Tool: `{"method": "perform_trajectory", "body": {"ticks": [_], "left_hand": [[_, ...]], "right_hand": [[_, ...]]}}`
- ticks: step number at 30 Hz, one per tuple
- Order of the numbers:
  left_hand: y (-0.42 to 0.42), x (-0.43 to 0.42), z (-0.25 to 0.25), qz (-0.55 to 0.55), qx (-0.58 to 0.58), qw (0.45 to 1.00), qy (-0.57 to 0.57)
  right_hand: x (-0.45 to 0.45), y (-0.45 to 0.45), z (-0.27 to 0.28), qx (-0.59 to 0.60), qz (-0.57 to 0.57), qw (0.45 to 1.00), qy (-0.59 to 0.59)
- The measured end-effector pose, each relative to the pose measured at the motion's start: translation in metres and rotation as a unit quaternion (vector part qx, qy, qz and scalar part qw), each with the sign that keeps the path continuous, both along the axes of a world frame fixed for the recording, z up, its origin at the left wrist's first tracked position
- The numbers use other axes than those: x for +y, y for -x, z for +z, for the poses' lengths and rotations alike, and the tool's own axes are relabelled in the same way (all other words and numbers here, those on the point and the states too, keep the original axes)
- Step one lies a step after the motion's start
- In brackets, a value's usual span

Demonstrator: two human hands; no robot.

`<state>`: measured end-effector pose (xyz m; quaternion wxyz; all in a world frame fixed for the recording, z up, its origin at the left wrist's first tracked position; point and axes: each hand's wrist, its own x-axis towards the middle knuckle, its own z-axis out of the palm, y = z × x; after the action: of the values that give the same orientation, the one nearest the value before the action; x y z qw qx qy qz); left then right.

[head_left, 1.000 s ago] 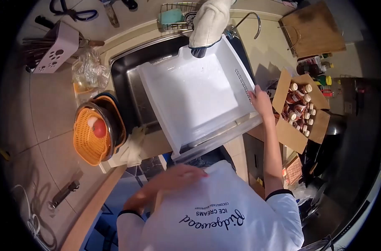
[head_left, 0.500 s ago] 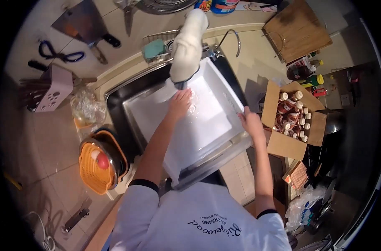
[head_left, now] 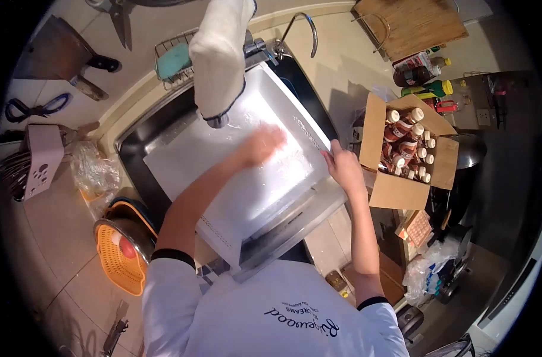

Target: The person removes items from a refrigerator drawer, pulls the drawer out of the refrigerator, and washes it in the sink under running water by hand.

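A white plastic drawer with a clearer, greyish front panel rests tilted across the metal sink, its inside wet. My left hand is inside it, over the drawer's floor and smeared by motion, so its fingers do not show clearly. With my right hand I grip the drawer's right rim, fingers closed round the edge. Above the drawer hangs a spout wrapped in white cloth, its metal tip pointing down near my left hand.
On the right stands an open cardboard box of several capped bottles. A wooden board leans behind it. On the left are an orange basket, a crumpled plastic bag and a pink knife holder. A wire rack holds a green sponge.
My left hand has moved to the right across the drawer's floor, away from below the spout. My right hand keeps its hold on the rim. The whole view has shifted somewhat.
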<state>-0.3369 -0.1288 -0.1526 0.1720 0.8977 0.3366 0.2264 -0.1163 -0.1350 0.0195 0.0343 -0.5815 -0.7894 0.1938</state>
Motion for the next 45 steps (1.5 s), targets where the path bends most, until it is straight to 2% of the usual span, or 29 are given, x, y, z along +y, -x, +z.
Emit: {"method": "perform_trajectory", "body": {"ticks": [3, 4, 5, 7, 8, 11, 12, 14, 18, 19, 21, 23, 24, 25, 26, 27, 29, 30, 31, 32, 36, 38, 39, 41, 43, 45], "left_hand": [[0.005, 0.011, 0.006, 0.281, -0.035, 0.959, -0.014], [-0.001, 0.01, 0.001, 0.292, 0.033, 0.956, -0.016], [-0.01, 0.001, 0.001, 0.295, 0.028, 0.955, -0.009], [-0.032, -0.029, 0.021, 0.18, 0.041, 0.983, 0.009], [-0.041, -0.047, 0.024, 0.078, 0.032, 0.996, 0.031], [-0.07, -0.084, 0.021, -0.203, -0.059, 0.97, 0.119], [-0.085, -0.091, 0.014, -0.202, -0.061, 0.97, 0.119], [-0.119, -0.1, -0.005, -0.085, 0.013, 0.996, -0.013], [-0.153, -0.089, -0.027, -0.05, -0.033, 0.998, 0.013], [-0.146, -0.091, -0.016, -0.051, -0.033, 0.998, 0.015], [-0.118, -0.096, 0.008, -0.071, 0.068, 0.995, 0.002], [-0.072, -0.107, 0.025, -0.147, 0.046, 0.988, -0.002], [-0.058, -0.112, 0.021, -0.147, 0.047, 0.988, -0.001], [-0.045, -0.114, 0.017, -0.195, 0.032, 0.98, 0.013], [-0.041, -0.113, 0.015, -0.242, 0.017, 0.97, 0.024], [-0.044, -0.11, 0.018, -0.244, 0.017, 0.969, 0.024], [-0.058, -0.105, 0.027, -0.252, -0.091, 0.917, 0.295], [-0.073, -0.103, 0.027, -0.251, -0.089, 0.917, 0.298], [-0.096, -0.1, 0.022, -0.162, 0.031, 0.976, 0.14], [-0.112, -0.1, 0.016, -0.068, 0.147, 0.987, -0.024], [-0.12, -0.103, 0.005, -0.022, 0.102, 0.993, -0.059], [-0.095, -0.111, 0.022, -0.103, 0.1, 0.989, 0.023], [-0.086, -0.117, 0.02, -0.102, 0.099, 0.99, 0.025], [-0.07, -0.124, 0.015, -0.144, 0.159, 0.975, -0.059], [-0.083, -0.122, 0.012, -0.138, 0.161, 0.976, -0.052], [-0.104, -0.123, 0.01, -0.075, 0.282, 0.951, -0.099]], "right_hand": [[0.0, 0.0, -0.001, -0.003, 0.0, 1.0, 0.005], [0.0, 0.0, 0.0, -0.01, 0.002, 1.0, 0.01], [0.001, 0.001, 0.001, -0.015, 0.0, 1.0, 0.007], [0.001, 0.001, 0.0, -0.023, 0.002, 1.0, 0.009], [0.0, 0.001, -0.001, -0.018, 0.0, 1.0, 0.008], [-0.004, -0.002, -0.003, -0.016, -0.01, 1.0, 0.011], [-0.005, -0.003, -0.003, -0.016, -0.02, 1.0, 0.013], [-0.005, -0.006, -0.007, -0.016, -0.02, 1.0, 0.013], [-0.005, -0.006, -0.007, -0.017, -0.01, 1.0, -0.001], [-0.006, -0.006, -0.008, -0.017, -0.011, 1.0, 0.0], [-0.005, -0.007, -0.007, -0.027, -0.011, 1.0, -0.004], [-0.005, -0.006, -0.006, -0.025, -0.008, 1.0, -0.002], [-0.005, -0.005, -0.006, -0.02, -0.008, 1.0, -0.001], [-0.006, -0.005, -0.007, -0.019, -0.01, 1.0, 0.001], [-0.005, -0.004, -0.007, -0.018, -0.008, 1.0, -0.001], [-0.005, -0.005, -0.007, -0.018, -0.006, 1.0, -0.004], [-0.004, -0.006, -0.005, -0.03, -0.006, 1.0, -0.002], [-0.005, -0.005, -0.006, -0.038, -0.009, 0.999, 0.001], [-0.004, -0.005, -0.008, -0.034, -0.012, 0.999, 0.002], [-0.005, -0.005, -0.009, -0.024, -0.014, 1.0, -0.011], [-0.005, -0.006, -0.007, -0.018, -0.012, 1.0, 0.006], [-0.004, -0.005, -0.008, -0.023, -0.01, 1.0, 0.007], [-0.004, -0.005, -0.008, -0.028, -0.008, 1.0, 0.006], [-0.003, -0.005, -0.008, -0.008, -0.004, 1.0, -0.008], [-0.004, -0.005, -0.007, 0.013, -0.004, 1.0, -0.024], [-0.005, -0.005, -0.006, 0.012, -0.004, 1.0, -0.021]]}}
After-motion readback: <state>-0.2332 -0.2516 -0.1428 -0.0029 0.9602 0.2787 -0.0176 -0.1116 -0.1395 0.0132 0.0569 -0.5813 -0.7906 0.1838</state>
